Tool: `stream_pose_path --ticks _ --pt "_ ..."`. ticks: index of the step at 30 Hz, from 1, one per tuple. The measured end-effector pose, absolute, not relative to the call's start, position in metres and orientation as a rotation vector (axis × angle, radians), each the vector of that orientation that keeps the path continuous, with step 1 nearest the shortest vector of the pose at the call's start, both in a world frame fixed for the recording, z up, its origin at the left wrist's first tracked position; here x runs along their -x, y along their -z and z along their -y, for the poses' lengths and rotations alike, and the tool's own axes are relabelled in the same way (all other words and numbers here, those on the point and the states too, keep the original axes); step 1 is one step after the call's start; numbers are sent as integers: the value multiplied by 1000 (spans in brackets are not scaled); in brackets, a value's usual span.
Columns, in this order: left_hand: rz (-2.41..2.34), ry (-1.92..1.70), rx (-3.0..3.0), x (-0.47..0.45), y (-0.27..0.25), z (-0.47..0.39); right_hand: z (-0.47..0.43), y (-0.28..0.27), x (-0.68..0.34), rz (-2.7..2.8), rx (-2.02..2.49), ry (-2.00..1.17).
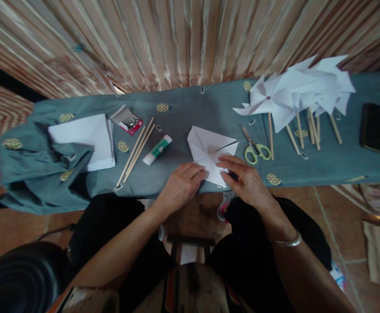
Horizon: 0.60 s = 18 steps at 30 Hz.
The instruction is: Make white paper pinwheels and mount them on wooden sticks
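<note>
A white paper square (211,150), cut in from its corners and with flaps partly raised, lies at the table's near edge. My left hand (185,182) grips its lower left edge, fingers pressed together. My right hand (242,176) holds the lower right side between curved fingers and thumb; the fingertips partly cover the paper. Just right of the paper are scissors (256,150) with green handles, blades slightly apart. To its left lies a glue stick (157,150) with a green and white label.
Thin wooden sticks (136,152) lie beside an open red-and-white box (127,119) of small metal pins. Farther left is a stack of white paper (101,148), partly under bunched cloth. Several white paper pinwheels (307,89) on sticks overlap at right, near a dark phone-like object (377,128).
</note>
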<state>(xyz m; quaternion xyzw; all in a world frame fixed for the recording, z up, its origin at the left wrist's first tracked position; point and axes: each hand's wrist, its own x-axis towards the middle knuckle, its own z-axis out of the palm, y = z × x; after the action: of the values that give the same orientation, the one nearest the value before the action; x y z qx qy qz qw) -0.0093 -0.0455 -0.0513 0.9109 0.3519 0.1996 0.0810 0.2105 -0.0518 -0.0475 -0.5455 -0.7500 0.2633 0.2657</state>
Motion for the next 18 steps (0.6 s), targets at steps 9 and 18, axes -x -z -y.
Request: stream_pose_path --ticks 9,18 --pt "-1027 -616 -2653 -3 55 44 50 49 -214 2022 1446 -762" --pt "-1067 -763 -2354 3 53 40 50 49 -222 1747 1378 -1055"
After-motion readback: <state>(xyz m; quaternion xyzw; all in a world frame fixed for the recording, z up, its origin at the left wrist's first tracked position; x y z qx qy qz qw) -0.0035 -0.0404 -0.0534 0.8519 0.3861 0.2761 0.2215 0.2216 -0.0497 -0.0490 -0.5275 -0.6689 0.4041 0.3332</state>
